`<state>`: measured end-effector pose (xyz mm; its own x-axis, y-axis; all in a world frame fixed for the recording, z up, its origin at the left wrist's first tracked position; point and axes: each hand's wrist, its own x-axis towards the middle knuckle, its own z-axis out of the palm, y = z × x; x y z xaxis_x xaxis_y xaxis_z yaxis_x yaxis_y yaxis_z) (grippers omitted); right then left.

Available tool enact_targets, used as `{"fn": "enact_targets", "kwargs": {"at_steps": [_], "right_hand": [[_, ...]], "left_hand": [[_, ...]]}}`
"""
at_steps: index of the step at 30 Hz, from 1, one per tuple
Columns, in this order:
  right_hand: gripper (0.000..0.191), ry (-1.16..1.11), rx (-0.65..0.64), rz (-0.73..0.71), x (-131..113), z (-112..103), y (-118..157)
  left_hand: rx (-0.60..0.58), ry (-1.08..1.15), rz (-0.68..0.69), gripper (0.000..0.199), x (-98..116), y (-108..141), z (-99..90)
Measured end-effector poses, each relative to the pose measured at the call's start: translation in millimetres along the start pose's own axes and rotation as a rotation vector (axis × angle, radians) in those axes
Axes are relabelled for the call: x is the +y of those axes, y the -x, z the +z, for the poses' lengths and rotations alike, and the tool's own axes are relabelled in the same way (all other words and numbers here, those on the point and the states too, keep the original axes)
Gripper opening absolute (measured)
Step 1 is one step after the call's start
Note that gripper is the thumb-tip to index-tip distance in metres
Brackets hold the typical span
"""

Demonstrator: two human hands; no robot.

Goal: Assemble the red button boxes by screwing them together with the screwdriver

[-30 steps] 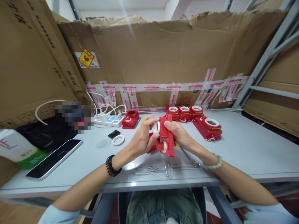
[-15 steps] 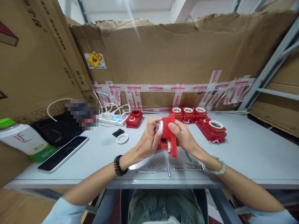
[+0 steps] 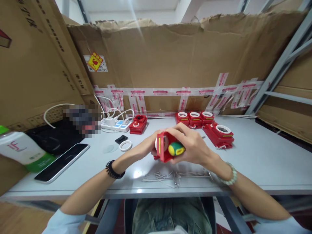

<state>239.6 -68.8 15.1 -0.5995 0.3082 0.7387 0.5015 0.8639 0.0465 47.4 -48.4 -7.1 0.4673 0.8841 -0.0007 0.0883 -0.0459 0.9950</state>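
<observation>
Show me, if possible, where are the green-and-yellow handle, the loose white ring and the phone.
Green-and-yellow handle [image 3: 176,149], head view: its rounded end.
Loose white ring [image 3: 125,150], head view: its near rim.
Phone [image 3: 62,163], head view: its dark screen.

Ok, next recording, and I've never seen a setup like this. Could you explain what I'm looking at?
There is no machine here: a person works with two bare hands. The one camera is worn on their head, looking forward and down, so their arms reach in from the bottom edge.

The left hand holds a hollow red housing, its open side facing the camera. The right hand wraps its other side and also holds a green-and-yellow handle.

On the table, near the front edge, lie small screws. To the left are a white ring, a black piece, clear discs, a phone and a bottle. More red units with white rings stand at the back right.
</observation>
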Motion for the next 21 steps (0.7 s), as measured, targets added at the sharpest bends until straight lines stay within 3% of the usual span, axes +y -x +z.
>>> {"fn": "enact_targets", "kwargs": {"at_steps": [3,6,10,13,16,18,21], "right_hand": [[0.069,0.013,-0.001,-0.048,4,-5,1],[0.07,0.022,0.091,-0.012,8,-9,2],[0.065,0.069,0.191,0.064,15,-13,2],[0.07,0.056,0.232,0.078,18,-11,1],[0.07,-0.033,0.288,0.103,17,-7,-1],[0.066,-0.102,0.309,0.16,16,-5,-2],[0.066,-0.186,0.308,0.241,15,-3,-2]], "left_hand": [[-0.233,0.014,-0.147,0.067,5,3,-5.0],[-0.326,-0.006,-0.133,0.074,11,6,-6.5],[-0.269,0.088,-0.001,0.063,20,10,-8.9],[-0.113,0.166,0.271,0.046,24,12,-11.8],[0.014,0.015,0.579,0.03,21,11,-11.6],[-0.006,-0.086,0.67,0.033,17,9,-9.2],[-0.077,-0.104,0.677,0.041,12,6,-5.0]]}}
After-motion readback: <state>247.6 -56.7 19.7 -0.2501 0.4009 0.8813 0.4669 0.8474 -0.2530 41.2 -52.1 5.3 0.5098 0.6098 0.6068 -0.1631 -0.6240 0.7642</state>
